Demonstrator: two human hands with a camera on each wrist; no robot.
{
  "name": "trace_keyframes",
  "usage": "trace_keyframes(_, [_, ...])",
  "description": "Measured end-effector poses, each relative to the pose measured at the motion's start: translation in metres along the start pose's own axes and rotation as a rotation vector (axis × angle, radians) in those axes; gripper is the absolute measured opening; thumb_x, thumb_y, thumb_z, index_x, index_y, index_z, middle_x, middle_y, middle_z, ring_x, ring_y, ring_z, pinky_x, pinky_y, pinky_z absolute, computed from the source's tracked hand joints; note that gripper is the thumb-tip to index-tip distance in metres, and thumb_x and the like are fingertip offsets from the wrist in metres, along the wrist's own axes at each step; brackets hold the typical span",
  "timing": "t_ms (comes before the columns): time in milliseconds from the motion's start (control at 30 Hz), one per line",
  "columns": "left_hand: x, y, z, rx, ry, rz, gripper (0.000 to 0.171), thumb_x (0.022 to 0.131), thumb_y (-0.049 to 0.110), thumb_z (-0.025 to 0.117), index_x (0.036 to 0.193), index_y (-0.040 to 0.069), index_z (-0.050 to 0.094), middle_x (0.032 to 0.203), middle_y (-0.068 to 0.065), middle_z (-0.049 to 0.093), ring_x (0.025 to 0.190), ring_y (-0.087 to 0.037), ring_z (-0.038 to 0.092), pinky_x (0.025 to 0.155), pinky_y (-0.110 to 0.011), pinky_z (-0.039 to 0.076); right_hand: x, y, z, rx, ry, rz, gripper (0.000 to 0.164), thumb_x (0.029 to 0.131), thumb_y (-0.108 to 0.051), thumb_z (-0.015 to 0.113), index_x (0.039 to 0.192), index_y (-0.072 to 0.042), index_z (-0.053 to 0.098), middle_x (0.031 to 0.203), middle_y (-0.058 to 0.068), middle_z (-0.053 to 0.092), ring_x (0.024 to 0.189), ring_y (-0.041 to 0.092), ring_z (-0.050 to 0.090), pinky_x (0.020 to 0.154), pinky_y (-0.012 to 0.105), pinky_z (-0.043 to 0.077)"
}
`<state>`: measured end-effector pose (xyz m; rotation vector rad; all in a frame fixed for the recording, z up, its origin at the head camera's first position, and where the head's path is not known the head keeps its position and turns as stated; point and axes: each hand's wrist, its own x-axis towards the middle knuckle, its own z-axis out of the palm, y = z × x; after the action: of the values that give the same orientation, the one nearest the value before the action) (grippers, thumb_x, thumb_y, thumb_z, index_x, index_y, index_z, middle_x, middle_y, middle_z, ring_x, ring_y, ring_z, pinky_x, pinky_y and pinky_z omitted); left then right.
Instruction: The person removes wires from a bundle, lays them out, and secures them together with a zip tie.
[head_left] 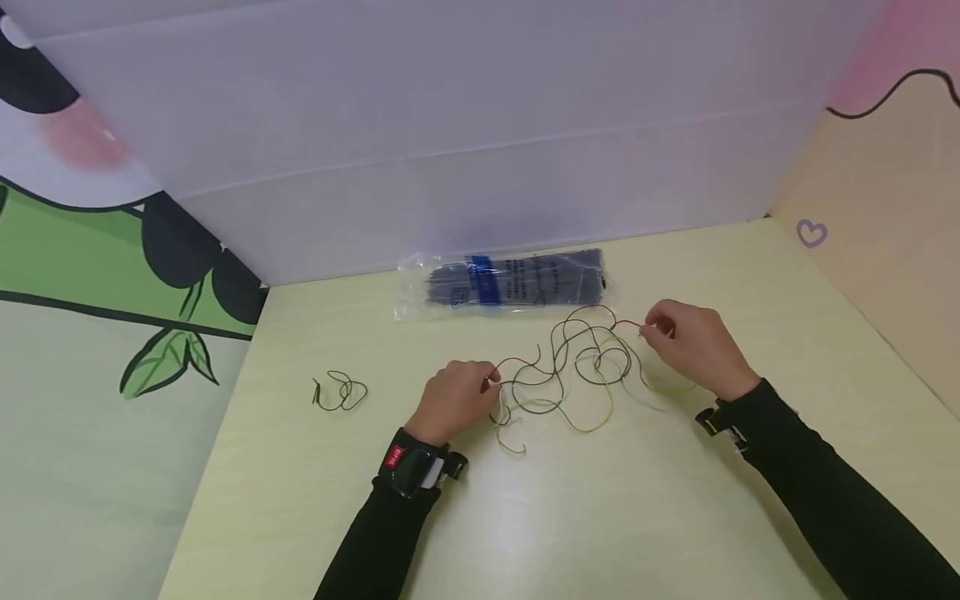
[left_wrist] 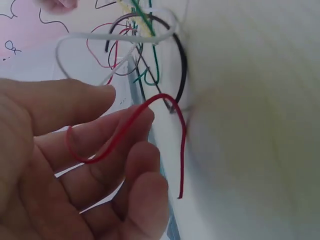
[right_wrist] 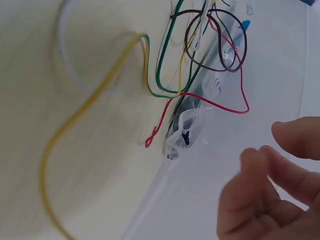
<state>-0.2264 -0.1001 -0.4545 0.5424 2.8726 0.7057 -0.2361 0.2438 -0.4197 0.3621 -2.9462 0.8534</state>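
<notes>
In the left wrist view, a red wire (left_wrist: pixel 122 131) runs past my left hand (left_wrist: pixel 80 150) and bends over to a free end. Its fingers are loosely bent, with a gap between the tips of thumb and index finger. To the right, my right hand (head_left: pixel 693 342) is above the table beside the red wire's other end. The right wrist view shows the folded red end (right_wrist: pixel 151 140) apart from my right hand's (right_wrist: pixel 272 192) loosely bent fingers. Between both hands lies a loose tangle of black, green, yellow and white wires (head_left: pixel 596 427), with the red one among them.
A clear plastic bag (head_left: pixel 525 279) packed with dark, thin strips lies behind the tangle, near the back wall. A small dark coiled wire (head_left: pixel 343 392) lies left of my left hand. Printed panels (head_left: pixel 885 208) stand around the pale table (head_left: pixel 570 517).
</notes>
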Motion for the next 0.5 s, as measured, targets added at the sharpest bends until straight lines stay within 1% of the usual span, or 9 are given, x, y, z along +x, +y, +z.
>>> trace_keyframes(33, [0.0,-0.001,-0.001,-0.012,0.0,-0.007,0.016,0.092,0.022,0.064,0.102,0.014,0.073,0.078,0.004,0.067,0.063,-0.011,0.055,0.054,-0.025,0.043,0.007,-0.004,0.003,-0.017,-0.008,-0.038,0.02,0.096,-0.016,0.06,0.11,-0.003,0.066,0.096,0.012,0.068,0.08,0.025,0.061,0.071,0.038,0.049])
trace_keyframes(100, [0.0,-0.003,-0.003,-0.037,0.011,-0.018,0.022,0.093,0.022,0.063,0.109,0.011,0.071,0.077,0.003,0.067,0.061,-0.011,0.054,0.054,-0.025,0.043,0.022,-0.009,0.009,-0.046,-0.064,-0.085,0.029,0.097,-0.013,0.058,0.122,0.0,0.06,0.114,0.018,0.065,0.1,0.032,0.062,0.084,0.045,0.05])
trace_keyframes(133, [0.0,-0.004,-0.003,-0.052,0.013,-0.024,0.025,0.093,0.023,0.062,0.113,0.01,0.07,0.075,0.003,0.066,0.06,-0.011,0.053,0.053,-0.025,0.042,0.029,-0.01,0.011,-0.054,-0.109,-0.094,0.032,0.097,-0.013,0.057,0.126,0.001,0.058,0.119,0.02,0.063,0.106,0.034,0.061,0.089,0.047,0.049])
trace_keyframes(167, [-0.001,-0.004,-0.003,-0.067,0.016,-0.028,0.028,0.094,0.023,0.061,0.116,0.008,0.068,0.073,0.003,0.065,0.058,-0.011,0.052,0.052,-0.025,0.041,0.036,-0.01,0.014,-0.059,-0.152,-0.103,0.031,0.097,-0.013,0.056,0.124,0.001,0.058,0.121,0.02,0.062,0.109,0.035,0.06,0.09,0.048,0.048])
trace_keyframes(233, [-0.001,-0.006,-0.002,-0.101,0.01,-0.04,0.035,0.095,0.023,0.059,0.124,0.006,0.064,0.068,0.003,0.063,0.054,-0.01,0.05,0.051,-0.025,0.038,0.045,-0.007,0.019,-0.063,-0.215,-0.095,0.022,0.098,-0.014,0.055,0.113,0.0,0.063,0.112,0.018,0.065,0.101,0.032,0.061,0.086,0.045,0.047])
trace_keyframes(300, [-0.002,-0.007,-0.003,-0.13,0.0,-0.045,0.038,0.096,0.023,0.057,0.129,0.005,0.061,0.065,0.004,0.062,0.051,-0.009,0.047,0.049,-0.024,0.036,0.048,-0.004,0.022,-0.071,-0.226,-0.092,0.014,0.098,-0.014,0.055,0.097,-0.005,0.066,0.093,0.011,0.066,0.083,0.024,0.059,0.075,0.038,0.045])
trace_keyframes(367, [-0.003,-0.007,-0.005,-0.151,0.01,-0.043,0.038,0.097,0.022,0.055,0.131,0.006,0.061,0.066,0.005,0.063,0.051,-0.008,0.048,0.049,-0.023,0.036,0.045,-0.001,0.022,-0.086,-0.193,-0.104,0.017,0.099,-0.014,0.056,0.086,-0.008,0.066,0.078,0.004,0.061,0.068,0.018,0.051,0.067,0.033,0.038])
trace_keyframes(400, [-0.003,-0.007,-0.007,-0.169,0.02,-0.042,0.037,0.098,0.02,0.054,0.131,0.005,0.061,0.066,0.005,0.064,0.052,-0.007,0.049,0.049,-0.024,0.036,0.043,-0.001,0.02,-0.099,-0.165,-0.111,0.018,0.099,-0.013,0.055,0.085,-0.009,0.066,0.072,0.002,0.058,0.064,0.016,0.047,0.064,0.032,0.036])
trace_keyframes(500, [-0.003,-0.005,-0.015,-0.213,0.054,-0.032,0.033,0.1,0.016,0.051,0.13,0.005,0.061,0.069,0.004,0.067,0.054,-0.008,0.054,0.049,-0.025,0.039,0.034,-0.007,0.01,-0.15,-0.073,-0.132,0.019,0.099,-0.013,0.056,0.083,-0.01,0.066,0.065,-0.002,0.054,0.059,0.013,0.043,0.06,0.03,0.033])
